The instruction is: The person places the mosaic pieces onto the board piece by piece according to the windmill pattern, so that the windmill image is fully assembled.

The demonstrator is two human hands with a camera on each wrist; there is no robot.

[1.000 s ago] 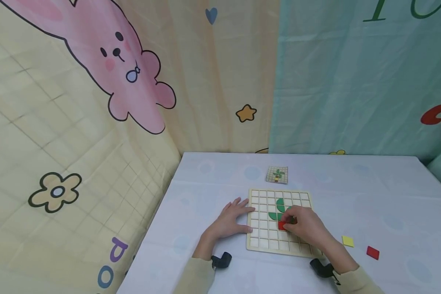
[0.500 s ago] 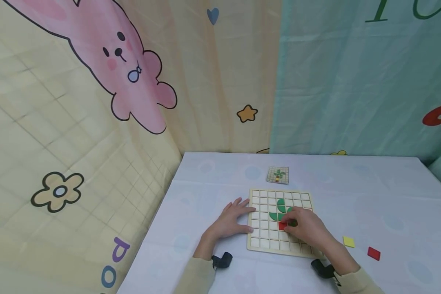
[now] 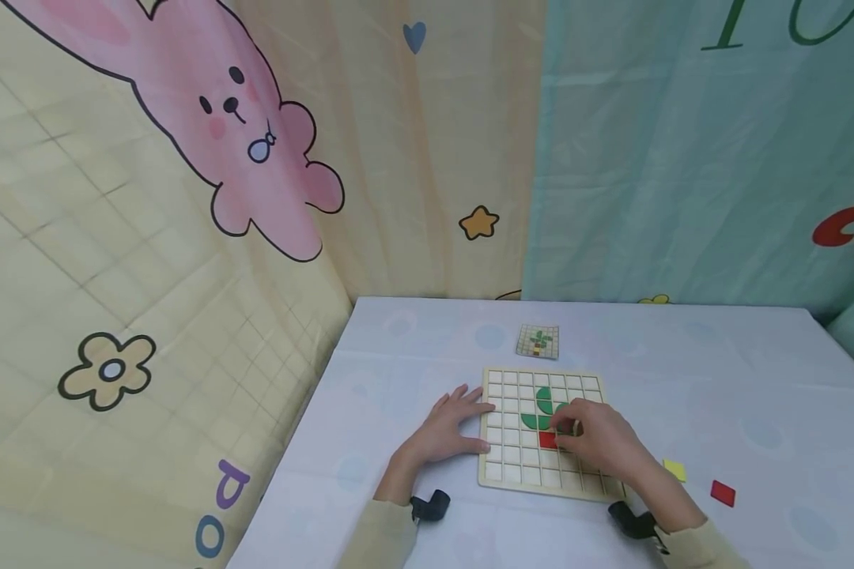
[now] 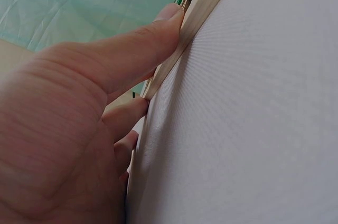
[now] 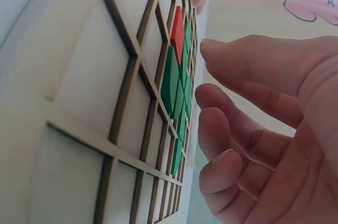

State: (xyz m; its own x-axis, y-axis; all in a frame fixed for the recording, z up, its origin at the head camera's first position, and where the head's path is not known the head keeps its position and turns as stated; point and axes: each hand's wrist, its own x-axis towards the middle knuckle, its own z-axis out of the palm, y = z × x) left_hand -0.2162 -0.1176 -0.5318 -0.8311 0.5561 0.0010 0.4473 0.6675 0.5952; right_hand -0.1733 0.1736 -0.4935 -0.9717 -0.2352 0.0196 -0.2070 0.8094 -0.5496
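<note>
My left hand (image 3: 443, 427) lies at the left edge of a wooden grid board (image 3: 511, 474), fingers spread. In the left wrist view its thumb and fingertips touch the board's side (image 4: 198, 23). Over the board's middle, my right hand (image 3: 601, 438) hovers by a red square tile (image 3: 547, 440) that sits in a cell. The right wrist view shows the fingers loosely bent, with nothing between thumb and forefinger. Several green curved-edge tiles (image 3: 544, 399) sit in cells just beyond the red one (image 5: 178, 31); the right hand hides part of them in the head view.
A small card (image 3: 538, 341) printed with a grid and a green plant-like pattern lies behind the board. To the right, a yellow tile (image 3: 674, 469) and another red tile (image 3: 723, 493) lie on the white tablecloth (image 3: 761, 427). Patterned curtains (image 3: 683, 174) hang behind the table.
My right hand has drawn slightly right, off the red tile, and its fingertips have come away, so more of that tile shows. My left hand has stayed at the board's edge.
</note>
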